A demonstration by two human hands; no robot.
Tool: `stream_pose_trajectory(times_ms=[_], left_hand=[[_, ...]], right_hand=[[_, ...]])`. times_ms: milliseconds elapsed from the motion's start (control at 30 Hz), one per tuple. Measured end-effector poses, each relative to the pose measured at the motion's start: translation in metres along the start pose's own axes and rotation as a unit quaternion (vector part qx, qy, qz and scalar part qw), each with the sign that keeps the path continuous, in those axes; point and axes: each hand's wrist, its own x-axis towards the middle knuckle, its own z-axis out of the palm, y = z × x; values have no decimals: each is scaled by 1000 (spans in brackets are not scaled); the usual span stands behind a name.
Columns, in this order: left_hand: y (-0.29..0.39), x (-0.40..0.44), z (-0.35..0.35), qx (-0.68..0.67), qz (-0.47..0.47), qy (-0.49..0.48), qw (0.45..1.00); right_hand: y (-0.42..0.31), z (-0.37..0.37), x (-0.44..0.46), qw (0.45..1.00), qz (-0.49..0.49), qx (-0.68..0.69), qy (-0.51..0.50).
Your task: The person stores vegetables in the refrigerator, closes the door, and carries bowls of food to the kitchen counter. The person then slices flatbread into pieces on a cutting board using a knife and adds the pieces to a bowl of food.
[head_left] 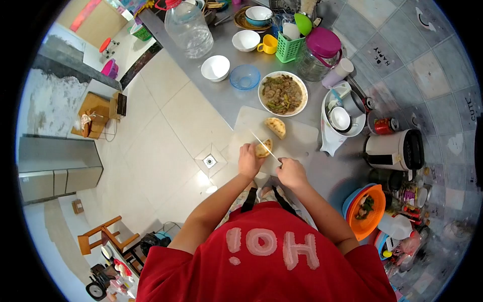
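Note:
My right hand [292, 172] is closed around the handle of a knife [260, 140], whose blade slants up and left across a piece of flatbread [265, 148]. Closed fingers of my left hand [249, 161] press on the left side of that piece, steadying it on the white cutting board [302, 136]. Another half-round, browned flatbread piece [275, 128] lies just beyond the blade, touched by neither hand. Past the board's far edge sits a white bowl of cooked meat and green vegetables [283, 94].
Along the counter stand a blue glass bowl [245, 77], a white bowl [215, 68], a yellow cup [268, 44] and a large water jug [189, 31]. On the right are a white colander with cups [327, 126], an electric kettle [395, 150] and an orange basket [370, 224].

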Motion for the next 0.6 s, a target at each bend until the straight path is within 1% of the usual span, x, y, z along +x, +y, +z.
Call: stream_pose_trajectory(times_ms=[133,200,233,267,333,367,400,433,467,500,567,600], left_hand=[[7,-8,-33,-22,-10,32,999],[7,-3,-60,4,105,129,986],[8,4,-74,5,103,127,987],[10,16,-89,50,197,99,974],[30,49,-116,111,376,23,920],[27,65,-115,110,375,21,920],[22,81,-111,154,405,-127,892],[16,92,-105,193,424,-273,842],[10,101,-94,173,457,-247,837],[9,109,-87,171,458,-249,836],[4,123,-77,143,512,-285,798],[2,126,-74,121,513,-283,802]], right_hand=[[-3,3,8,999,15,-29,-28],[-4,3,11,998,21,-40,-40],[-6,2,13,997,26,-50,-50],[-7,2,16,997,27,-50,-52],[-11,0,20,993,47,-79,-80],[-14,-2,21,992,48,-79,-82],[-18,-6,21,991,40,-90,-90],[-20,-9,23,990,33,-100,-98],[-20,-9,26,989,35,-100,-100],[-19,-10,30,990,40,-85,-106],[-17,-11,39,990,47,-68,-113],[-15,-11,44,989,54,-70,-120]])
